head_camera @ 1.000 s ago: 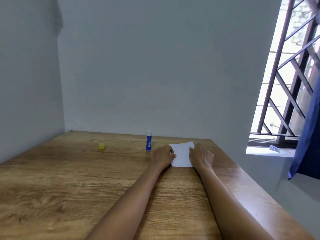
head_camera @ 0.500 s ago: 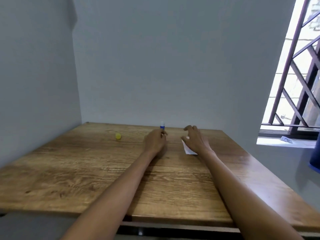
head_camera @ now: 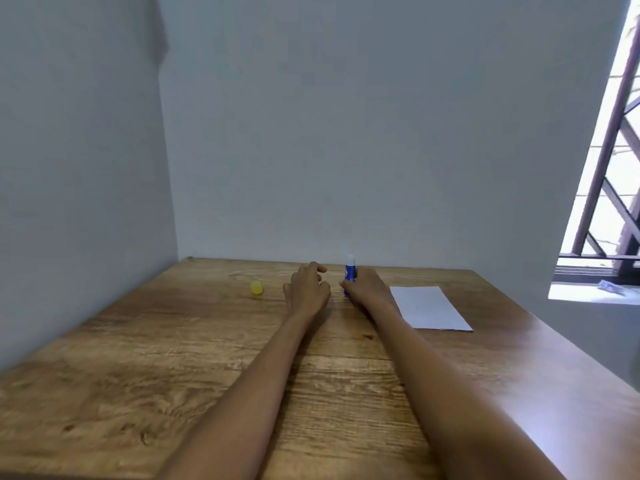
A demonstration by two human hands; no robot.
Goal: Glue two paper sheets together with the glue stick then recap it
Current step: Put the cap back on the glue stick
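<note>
1. The glue stick (head_camera: 350, 274) stands upright and uncapped at centre frame, near the table's far edge.
2. The right hand (head_camera: 367, 287) grasps its blue barrel.
3. The left hand (head_camera: 308, 292) rests beside it, fingers loosely curled, holding nothing.
4. The yellow cap (head_camera: 256, 287) lies left of them.
5. The white paper (head_camera: 428, 308) lies flat at right on the wooden table (head_camera: 173, 358).

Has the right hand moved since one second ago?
Yes. The right hand left the paper and went left; it now grips the glue stick, which stands left of the paper.
</note>
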